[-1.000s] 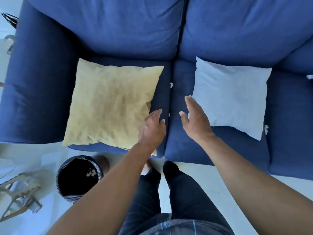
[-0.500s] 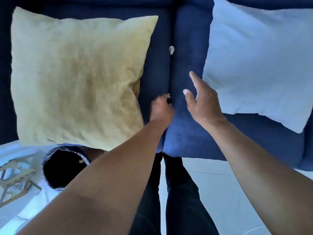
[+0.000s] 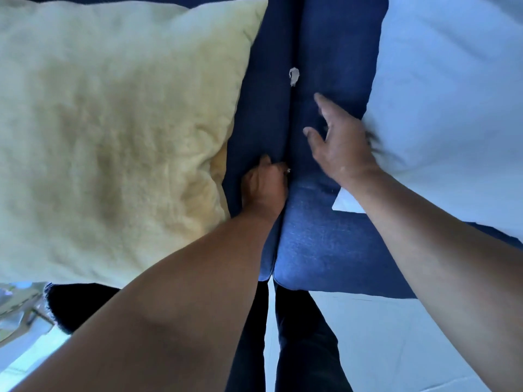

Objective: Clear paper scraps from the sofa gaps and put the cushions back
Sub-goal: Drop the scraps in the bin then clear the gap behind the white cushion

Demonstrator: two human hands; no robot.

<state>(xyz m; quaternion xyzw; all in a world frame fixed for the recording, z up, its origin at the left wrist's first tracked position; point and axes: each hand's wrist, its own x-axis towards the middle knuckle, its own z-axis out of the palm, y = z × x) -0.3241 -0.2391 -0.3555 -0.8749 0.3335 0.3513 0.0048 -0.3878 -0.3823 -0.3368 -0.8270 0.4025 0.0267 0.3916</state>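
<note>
A blue sofa [image 3: 317, 244] fills the view, with a gap running between its two seat cushions. My left hand [image 3: 264, 188] is at that gap, fingers curled and pinched around a tiny white paper scrap [image 3: 288, 170]. Farther up the gap sits a larger white paper scrap [image 3: 294, 75]. My right hand [image 3: 339, 145] is open with fingers spread, flat on the right seat cushion and touching the edge of the white cushion [image 3: 458, 108]. A yellow cushion [image 3: 113, 137] lies on the left seat, beside my left hand.
A black-lined trash bin [image 3: 73, 304] stands on the pale floor below the yellow cushion, partly hidden by my left forearm. My dark-trousered legs [image 3: 300, 335] stand against the sofa front. A metal object [image 3: 17, 315] is at the far left.
The view has closed in on the seat gap. My left hand has pushed into the gap and pinched a small scrap. My right hand has shifted right against the white cushion.
</note>
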